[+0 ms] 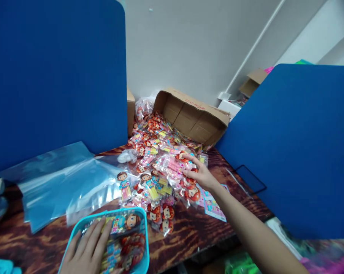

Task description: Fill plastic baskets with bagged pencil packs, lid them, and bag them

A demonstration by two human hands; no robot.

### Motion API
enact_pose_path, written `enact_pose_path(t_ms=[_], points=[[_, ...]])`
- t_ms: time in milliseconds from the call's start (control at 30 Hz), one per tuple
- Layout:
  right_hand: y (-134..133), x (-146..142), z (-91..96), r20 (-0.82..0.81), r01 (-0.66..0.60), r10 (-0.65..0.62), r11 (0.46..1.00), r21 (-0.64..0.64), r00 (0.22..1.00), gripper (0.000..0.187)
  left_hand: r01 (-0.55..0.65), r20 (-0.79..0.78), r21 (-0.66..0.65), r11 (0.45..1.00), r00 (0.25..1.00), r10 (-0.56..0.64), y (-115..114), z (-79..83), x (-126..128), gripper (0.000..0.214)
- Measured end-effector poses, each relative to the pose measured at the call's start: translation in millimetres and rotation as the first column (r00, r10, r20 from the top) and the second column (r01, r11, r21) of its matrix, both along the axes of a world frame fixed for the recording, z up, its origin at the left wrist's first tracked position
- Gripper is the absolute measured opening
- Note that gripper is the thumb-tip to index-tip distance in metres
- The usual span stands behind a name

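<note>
My left hand (89, 247) lies with fingers stretched over small clear packets (123, 224) inside a light-blue plastic basket (146, 243) at the front edge of the view. These packets carry cartoon-child cards and yellow sticks. My right hand (202, 174) reaches over a heap of similar packets (153, 142), thumb and forefinger apart, beside pink-stick packets (173, 165) with red-haired cartoon figures. Whether its fingertips touch them is hard to tell. The heap spills out of a cardboard box (194, 118) tipped on its side.
Clear plastic bags (72, 186) lie flat on the dark wood-patterned table (186, 236) at left. Printed cards (214, 205) rest under my right forearm. Blue partitions (57, 76) stand on both sides. A black wire frame (251, 179) is by the right partition.
</note>
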State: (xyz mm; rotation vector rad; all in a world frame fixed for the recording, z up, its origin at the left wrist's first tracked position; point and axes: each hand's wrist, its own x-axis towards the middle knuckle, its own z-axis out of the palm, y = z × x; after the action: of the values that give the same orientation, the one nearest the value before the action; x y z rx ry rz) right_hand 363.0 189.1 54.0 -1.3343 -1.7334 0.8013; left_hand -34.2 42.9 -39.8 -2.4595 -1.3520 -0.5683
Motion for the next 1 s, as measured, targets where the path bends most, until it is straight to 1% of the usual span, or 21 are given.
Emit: enact_pose_path(t_ms=[33, 100, 167, 200, 233, 267, 300, 367, 400, 433, 500, 533, 567, 633, 667, 733, 800, 833, 867, 933, 1000], points=[[-4.4, -1.6, 1.5, 0.038, -0.063, 0.064, 0.998, -0.018, 0.997, 0.063, -0.009, -0.002, -0.015, 1.0, 1.0, 0.009, -0.6, 5.6, 1.6, 0.093], [-9.8, -0.2, -1.9, 0.127, -0.163, 0.173, 0.983, -0.088, 0.977, 0.065, -0.03, -0.01, -0.053, 0.998, 1.0, 0.029, -2.8, 13.3, 4.7, 0.089], [-13.2, 5.3, -11.9, 0.267, -0.227, 0.281, 0.95, -0.216, 0.922, 0.066, -0.046, -0.019, -0.085, 0.995, 0.999, 0.044, -5.5, 15.9, 6.3, 0.086], [-14.7, 8.3, -17.9, 0.365, -0.227, 0.328, 0.929, -0.293, 0.872, 0.066, -0.054, -0.023, -0.099, 0.994, 0.998, 0.052, -6.7, 15.7, 6.6, 0.084], [-16.1, 10.4, -23.6, 0.476, -0.19, 0.353, 0.915, -0.357, 0.805, 0.066, -0.06, -0.026, -0.109, 0.992, 0.998, 0.058, -7.7, 15.0, 6.6, 0.084], [-17.3, 11.3, -28.4, 0.597, -0.118, 0.346, 0.914, -0.388, 0.724, 0.065, -0.063, -0.027, -0.114, 0.992, 0.998, 0.06, -8.2, 14.0, 6.5, 0.084], [-18.1, 10.6, -32.0, 0.708, -0.029, 0.309, 0.925, -0.378, 0.635, 0.064, -0.062, -0.026, -0.115, 0.991, 0.998, 0.059, -8.5, 13.1, 6.4, 0.084], [-17.7, 3.9, -35.0, 0.855, 0.121, 0.183, 0.954, -0.273, 0.484, 0.058, -0.052, -0.018, -0.109, 0.993, 0.999, 0.05, -8.0, 11.8, 6.2, 0.085], [-16.2, -1.3, -34.7, 0.889, 0.164, 0.127, 0.962, -0.218, 0.44, 0.054, -0.049, -0.014, -0.105, 0.993, 0.999, 0.047, -7.5, 11.5, 6.1, 0.085], [-13.8, -7.1, -33.6, 0.905, 0.192, 0.087, 0.965, -0.181, 0.417, 0.049, -0.047, -0.01, -0.1, 0.994, 0.999, 0.046, -7.0, 11.3, 6.1, 0.086], [-7.7, -18.2, -31.1, 0.916, 0.218, 0.021, 0.969, -0.117, 0.401, 0.044, -0.046, -0.008, -0.098, 0.994, 0.999, 0.045, -6.3, 11.2, 5.9, 0.086], [-4.8, -22.7, -30.4, 0.921, 0.215, -0.018, 0.974, -0.072, 0.39, 0.045, -0.044, -0.009, -0.1, 0.994, 0.999, 0.044, -6.3, 11.2, 5.8, 0.086], [-2.6, -26.2, -30.4, 0.922, 0.199, -0.055, 0.98, -0.024, 0.382, 0.046, -0.042, -0.011, -0.104, 0.994, 0.999, 0.041, -6.5, 11.2, 5.7, 0.086], [-1.8, -31.0, -32.6, 0.916, 0.123, -0.099, 0.991, 0.055, 0.39, 0.049, -0.038, -0.015, -0.115, 0.993, 0.999, 0.037, -7.4, 11.3, 5.5, 0.088], [-3.5, -32.7, -34.7, 0.911, 0.066, -0.084, 0.996, 0.063, 0.405, 0.049, -0.041, -0.016, -0.121, 0.992, 0.999, 0.039, -7.9, 11.3, 5.5, 0.089], [-10.7, -35.7, -40.1, 0.899, -0.052, 0.01, 0.999, 0.014, 0.437, 0.047, -0.055, -0.016, -0.137, 0.989, 0.998, 0.053, -8.7, 11.5, 5.7, 0.089], [-20.0, -38.1, -46.1, 0.889, -0.123, 0.082, 0.992, -0.03, 0.45, 0.05, -0.065, -0.015, -0.153, 0.986, 0.998, 0.064, -9.1, 11.8, 5.9, 0.088], [-24.2, -38.8, -49.1, 0.889, -0.123, 0.078, 0.992, -0.024, 0.451, 0.054, -0.068, -0.015, -0.161, 0.985, 0.998, 0.066, -9.2, 11.9, 5.9, 0.088], [-27.4, -38.7, -52.1, 0.893, -0.099, 0.044, 0.995, 0.0, 0.448, 0.058, -0.067, -0.016, -0.17, 0.983, 0.998, 0.065, -9.1, 12.2, 5.9, 0.087], [-30.4, -35.6, -57.9, 0.903, -0.007, -0.063, 0.997, 0.072, 0.426, 0.064, -0.063, -0.016, -0.182, 0.981, 0.998, 0.061, -8.8, 12.8, 5.8, 0.088], [-29.8, -28.1, -62.6, 0.909, 0.103, -0.151, 0.987, 0.12, 0.388, 0.06, -0.057, -0.016, -0.183, 0.982, 0.998, 0.055, -8.4, 13.7, 5.9, 0.089]])
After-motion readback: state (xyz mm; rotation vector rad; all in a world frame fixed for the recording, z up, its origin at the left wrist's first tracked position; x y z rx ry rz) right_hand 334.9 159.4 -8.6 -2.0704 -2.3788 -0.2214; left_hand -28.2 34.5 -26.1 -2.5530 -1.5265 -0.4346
